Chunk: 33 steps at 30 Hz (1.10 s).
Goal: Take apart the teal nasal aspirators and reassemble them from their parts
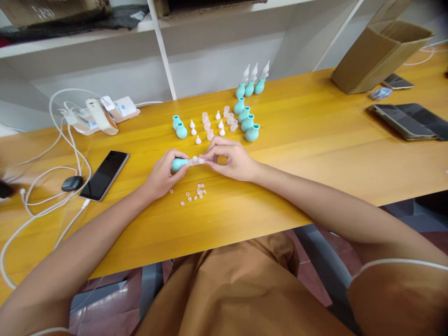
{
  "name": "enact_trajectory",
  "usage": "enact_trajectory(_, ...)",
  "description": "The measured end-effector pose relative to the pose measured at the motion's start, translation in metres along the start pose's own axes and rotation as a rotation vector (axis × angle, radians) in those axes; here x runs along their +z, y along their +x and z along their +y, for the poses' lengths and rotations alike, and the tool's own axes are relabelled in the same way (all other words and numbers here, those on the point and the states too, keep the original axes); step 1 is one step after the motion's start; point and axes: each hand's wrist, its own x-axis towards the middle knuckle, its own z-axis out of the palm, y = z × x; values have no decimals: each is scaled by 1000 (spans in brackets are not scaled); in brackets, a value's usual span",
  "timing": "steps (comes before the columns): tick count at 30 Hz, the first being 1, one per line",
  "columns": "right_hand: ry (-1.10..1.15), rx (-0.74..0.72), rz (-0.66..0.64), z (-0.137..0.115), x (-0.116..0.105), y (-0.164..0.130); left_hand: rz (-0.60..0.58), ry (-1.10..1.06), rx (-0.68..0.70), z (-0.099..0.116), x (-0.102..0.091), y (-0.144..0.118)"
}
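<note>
My left hand (165, 173) is closed around a teal squeeze bulb (178, 164) lying on its side, its neck pointing right. A translucent nozzle piece (194, 161) joins the bulb's neck. At its far end, my right hand (231, 159) pinches the tip between thumb and fingers; the very end is hidden by the fingertips. Below the hands lie several small pinkish rings (199, 191). Beyond them stand white pointed tips (193, 131) and clear pinkish cups (206, 122) in loose rows. Open teal bulbs (252, 133) flank these on both sides.
Three assembled bulbs with nozzles (250, 86) stand at the back. On the left are a phone (105, 175), tangled white cables (45, 210) and a power strip with chargers (101, 114). At right sit a cardboard box (374, 58) and more phones (402, 121).
</note>
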Motion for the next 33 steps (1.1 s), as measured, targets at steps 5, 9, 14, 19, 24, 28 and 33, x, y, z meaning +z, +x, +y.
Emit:
enact_trajectory(5, 12, 67, 22, -1, 4, -4, 55, 57, 119, -2, 3, -2)
enact_trajectory(9, 100, 185, 57, -2, 9, -5, 80, 104, 203, -3, 4, -4)
enact_trajectory(14, 295, 394, 59, -3, 9, -3, 92, 155, 298, -4, 5, -5)
enact_trajectory(19, 573, 618, -7, -2, 8, -2, 103, 193, 330, -7, 5, -5)
enact_trajectory(24, 650, 677, -19, -2, 10, -2, 88, 180, 255, -7, 5, -5)
enact_trajectory(28, 599, 626, -45, -3, 8, -2, 11, 209, 241, -8, 4, -5)
enact_trajectory(33, 530, 561, -57, -3, 6, -4, -33, 197, 277, -6, 4, -6)
